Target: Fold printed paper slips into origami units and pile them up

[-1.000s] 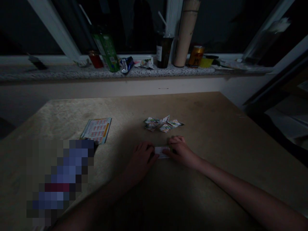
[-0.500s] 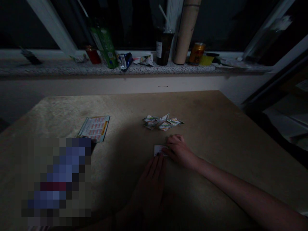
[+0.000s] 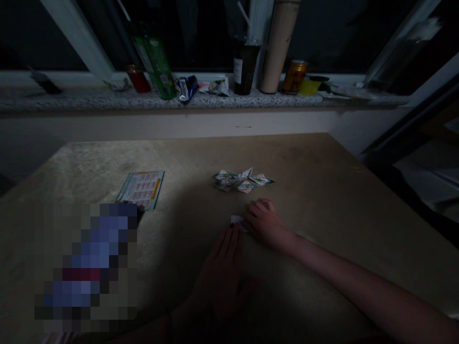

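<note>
- Paper [image 3: 235,219] lies on the bench [image 3: 304,162], partly covered.
- Left hand [image 3: 220,267] flat, fingertips on the paper's near edge.
- Right hand [image 3: 267,223] close by, curled over the paper's right end; grip unclear.
- Card [image 3: 143,185] left of both hands.
- Folded papers [image 3: 247,185] just beyond them.

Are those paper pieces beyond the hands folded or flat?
Folded: the paper pieces show creases and sharp points, one sticking up.

Before you, the slip [image 3: 235,219] looks like matt paper, the folded pieces [image 3: 247,185] creased paper, your worktop [image 3: 304,167] dull and mottled, the can [image 3: 295,79] shiny metal, the wrapper [image 3: 187,89] glossy foil.
</note>
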A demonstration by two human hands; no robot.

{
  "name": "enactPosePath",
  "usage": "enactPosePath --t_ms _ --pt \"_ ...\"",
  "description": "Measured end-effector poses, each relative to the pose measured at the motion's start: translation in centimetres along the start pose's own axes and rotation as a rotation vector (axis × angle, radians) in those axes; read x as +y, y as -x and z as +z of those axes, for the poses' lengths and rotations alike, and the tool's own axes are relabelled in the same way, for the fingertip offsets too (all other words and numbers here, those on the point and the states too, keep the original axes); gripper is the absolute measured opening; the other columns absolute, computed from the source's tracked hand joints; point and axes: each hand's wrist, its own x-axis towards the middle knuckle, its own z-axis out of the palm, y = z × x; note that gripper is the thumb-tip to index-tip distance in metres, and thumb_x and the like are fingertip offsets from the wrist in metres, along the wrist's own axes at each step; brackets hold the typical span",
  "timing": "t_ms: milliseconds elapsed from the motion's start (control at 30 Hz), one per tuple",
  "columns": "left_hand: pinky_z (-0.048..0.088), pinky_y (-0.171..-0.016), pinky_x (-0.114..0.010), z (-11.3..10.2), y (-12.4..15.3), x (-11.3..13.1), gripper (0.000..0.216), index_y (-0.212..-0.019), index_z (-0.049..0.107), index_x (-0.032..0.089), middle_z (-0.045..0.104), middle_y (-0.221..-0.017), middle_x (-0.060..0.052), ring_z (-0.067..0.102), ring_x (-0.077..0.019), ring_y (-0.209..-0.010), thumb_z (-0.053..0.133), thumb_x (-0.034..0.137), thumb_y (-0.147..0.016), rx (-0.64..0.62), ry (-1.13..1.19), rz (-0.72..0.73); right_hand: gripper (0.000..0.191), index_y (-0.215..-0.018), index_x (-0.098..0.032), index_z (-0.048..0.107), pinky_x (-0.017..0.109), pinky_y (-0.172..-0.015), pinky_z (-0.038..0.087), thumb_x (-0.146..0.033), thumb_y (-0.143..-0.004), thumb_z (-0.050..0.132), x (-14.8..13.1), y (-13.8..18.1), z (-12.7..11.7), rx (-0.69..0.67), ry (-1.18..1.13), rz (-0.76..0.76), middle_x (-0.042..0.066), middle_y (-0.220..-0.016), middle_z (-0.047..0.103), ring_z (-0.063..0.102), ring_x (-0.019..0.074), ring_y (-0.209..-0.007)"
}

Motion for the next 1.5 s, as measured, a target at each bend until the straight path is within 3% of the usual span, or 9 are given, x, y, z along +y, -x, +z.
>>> enactPosePath --t_ms 200,500,800,1133,1500 --pt "0.024 -0.105 -0.041 -0.3 -0.1 0.3 0.081 -0.136 0.026 0.001 0.029 -0.142 -0.021 0.025 -0.0313 -0.131 0.041 0.058 -0.080 -0.021 -0.029 -0.015 0.013 -0.081 -0.016 0.057 0.037 -0.088 0.029 -0.024 -0.087 0.049 0.1 -0.1 -0.1 -0.013 -0.013 0.021 0.007 -0.085 0.057 0.049 0.0206 -0.087" --pt "0.023 -0.105 -0.041 0.1 -0.2 -0.1 0.085 -0.135 0.029 0.000 0.030 -0.142 -0.022 0.028 -0.0320 -0.129 0.041 0.061 -0.078 -0.003 -0.060 0.024 0.025 -0.091 -0.015 0.051 0.038 -0.085 0.031 -0.039 -0.082 0.054 -0.1 0.1 -0.7 0.054 -0.004 0.206 0.009 -0.089 0.057 0.048 0.0239 -0.088" --pt "0.019 -0.105 -0.044 -0.5 -0.6 -0.6 0.081 -0.137 0.029 0.006 0.033 -0.141 -0.017 0.029 -0.0316 -0.128 0.040 0.062 -0.079 0.020 -0.057 0.043 0.023 -0.086 -0.017 0.049 0.036 -0.081 0.033 -0.040 -0.085 0.050 0.1 0.1 -0.6 0.080 -0.044 0.227 0.007 -0.084 0.056 0.050 0.0224 -0.083" --pt "0.023 -0.105 -0.042 0.0 -0.5 -1.1 0.085 -0.140 0.018 0.005 0.019 -0.147 -0.018 0.019 -0.0309 -0.133 0.042 0.060 -0.080 -0.013 0.051 0.057 0.025 -0.085 -0.017 0.049 0.035 -0.080 0.032 -0.042 -0.086 0.048 0.2 0.0 -0.4 0.088 -0.028 0.218 0.007 -0.082 0.057 0.050 0.0218 -0.082" --pt "0.021 -0.106 -0.044 -0.9 -0.9 -1.1 0.083 -0.139 0.023 0.005 0.020 -0.146 -0.019 0.017 -0.0320 -0.133 0.041 0.061 -0.080 -0.053 0.037 0.086 0.025 -0.085 -0.016 0.049 0.036 -0.082 0.031 -0.040 -0.089 0.043 0.3 0.0 -0.4 0.065 0.018 0.189 0.008 -0.083 0.058 0.050 0.0221 -0.082"
